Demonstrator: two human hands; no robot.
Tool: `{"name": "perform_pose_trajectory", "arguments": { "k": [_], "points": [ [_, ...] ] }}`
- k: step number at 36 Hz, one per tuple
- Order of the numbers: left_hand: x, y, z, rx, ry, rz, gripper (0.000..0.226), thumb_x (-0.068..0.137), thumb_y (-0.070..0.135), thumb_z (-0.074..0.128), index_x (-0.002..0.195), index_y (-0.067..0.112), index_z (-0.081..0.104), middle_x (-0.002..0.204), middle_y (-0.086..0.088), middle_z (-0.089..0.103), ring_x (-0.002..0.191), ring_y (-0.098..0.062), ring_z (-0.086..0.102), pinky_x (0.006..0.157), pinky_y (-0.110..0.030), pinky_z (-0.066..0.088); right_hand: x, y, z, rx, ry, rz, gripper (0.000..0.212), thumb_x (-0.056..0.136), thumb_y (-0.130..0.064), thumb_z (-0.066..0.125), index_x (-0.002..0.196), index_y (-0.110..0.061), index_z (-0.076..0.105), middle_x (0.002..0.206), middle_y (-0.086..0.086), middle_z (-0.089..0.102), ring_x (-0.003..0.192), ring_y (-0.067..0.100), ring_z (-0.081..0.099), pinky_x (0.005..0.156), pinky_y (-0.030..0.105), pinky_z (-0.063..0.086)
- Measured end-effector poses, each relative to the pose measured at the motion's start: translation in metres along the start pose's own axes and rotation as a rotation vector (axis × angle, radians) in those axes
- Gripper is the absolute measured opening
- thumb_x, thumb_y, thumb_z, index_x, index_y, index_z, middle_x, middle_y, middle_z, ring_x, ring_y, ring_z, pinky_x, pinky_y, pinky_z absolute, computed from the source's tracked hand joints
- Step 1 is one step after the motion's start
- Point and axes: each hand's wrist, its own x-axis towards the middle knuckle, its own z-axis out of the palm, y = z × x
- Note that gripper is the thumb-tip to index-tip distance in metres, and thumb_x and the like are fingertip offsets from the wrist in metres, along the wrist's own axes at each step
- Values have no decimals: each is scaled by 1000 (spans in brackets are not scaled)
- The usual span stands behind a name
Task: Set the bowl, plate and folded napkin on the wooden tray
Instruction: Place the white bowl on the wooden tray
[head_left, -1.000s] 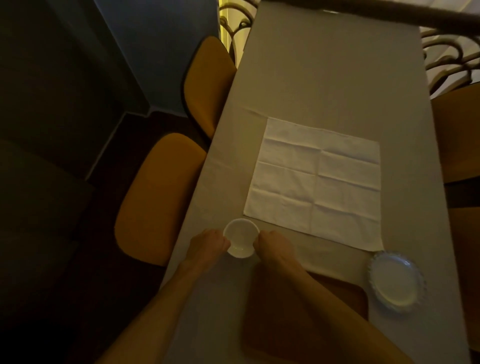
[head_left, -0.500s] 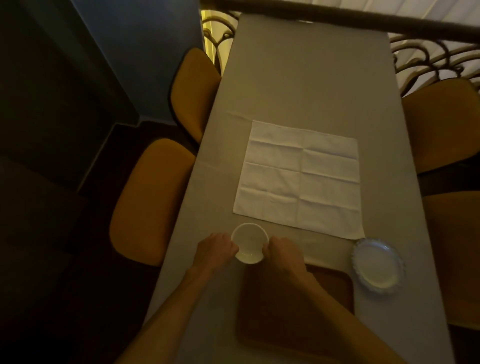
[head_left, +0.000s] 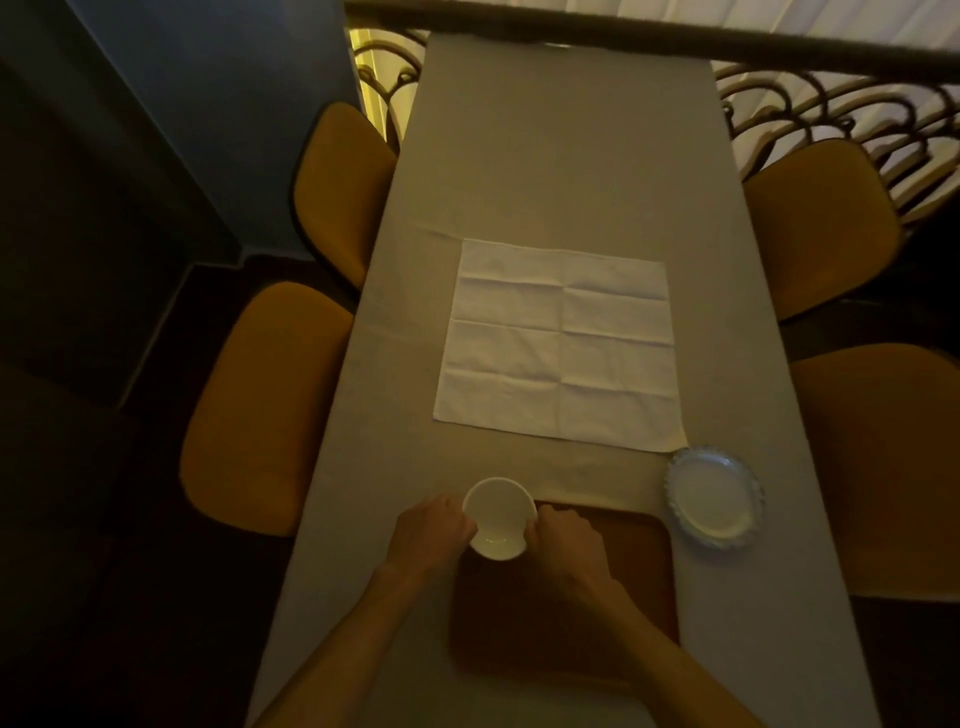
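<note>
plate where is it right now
In the head view the plate sits on the table, right of the wooden tray, just off the napkin's near right corner.

White bowl (head_left: 498, 517) over wooden tray's (head_left: 597, 613) far-left corner; plate (head_left: 714, 501) beside tray; napkin (head_left: 561, 345) unfolded beyond

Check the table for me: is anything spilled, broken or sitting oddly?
No spills or damage visible in the dim light. One mismatch: the napkin lies spread open flat on the table, not folded. The plate sits beside the wooden tray. Both hands, left and right, hold the bowl over the tray's corner.
</note>
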Motion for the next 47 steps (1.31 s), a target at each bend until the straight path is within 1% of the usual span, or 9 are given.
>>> {"name": "perform_pose_trajectory", "arguments": {
  "k": [4,9,15,20,28,31,36,41,47],
  "points": [
    [1,2,5,-35,3,-13,19,88,23,43,86,12,58,81,-3,56,70,-19,52,58,-28,36,0,5,6,21,16,33,24,97,-30,41,95,-13,59,87,4,67,72,20,63,61,33,50],
    [4,0,8,-60,-51,-23,21,88,23,44,88,10,61,87,-8,64,77,-26,61,63,-32,44,0,7,13,32,13,53,26,97,-31,41,95,-13,59,89,4,68,73,20,63,65,35,54],
    [9,-3,10,-36,-46,-25,22,86,24,45,82,11,62,82,-6,62,70,-21,55,59,-28,37,1,6,20,49,29,41,24,98,-29,42,97,-12,59,87,3,69,70,18,64,60,30,52],
    [9,-8,11,-53,-36,-38,25,87,26,45,71,12,58,70,-3,55,60,-18,50,52,-28,35,2,5,22,46,22,24,20,98,-26,45,101,-12,58,92,4,69,73,19,65,65,34,56],
    [15,-15,10,-41,-57,-9,26,88,28,45,69,15,56,65,0,51,57,-16,48,51,-28,34,2,6,24,69,30,-5,26,100,-37,38,104,-17,55,93,-1,65,69,10,57,58,24,44],
    [15,-18,14,-31,-47,-5,25,91,27,43,73,16,55,72,-3,56,63,-18,51,55,-29,37,2,8,25,77,34,-7,28,100,-40,37,103,-18,54,94,-1,65,68,10,53,59,27,43],
    [16,-22,26,-84,-28,-32,24,98,29,37,95,16,57,94,-1,56,81,-18,52,67,-30,40,2,7,26,96,37,15,26,100,-41,35,97,-20,51,91,-2,62,74,15,60,70,37,56],
    [17,-23,29,-69,-4,-39,23,98,28,38,93,15,57,97,-6,60,78,-18,50,67,-31,41,4,8,28,98,35,14,25,99,-41,36,98,-21,51,94,-1,63,76,16,60,71,39,55],
    [6,-26,24,-43,23,10,25,100,29,36,92,16,56,99,-8,60,88,-25,56,70,-34,43,-3,13,20,92,7,-27,28,99,-40,31,96,-19,50,95,2,62,78,21,60,72,42,53]
  ]
}}
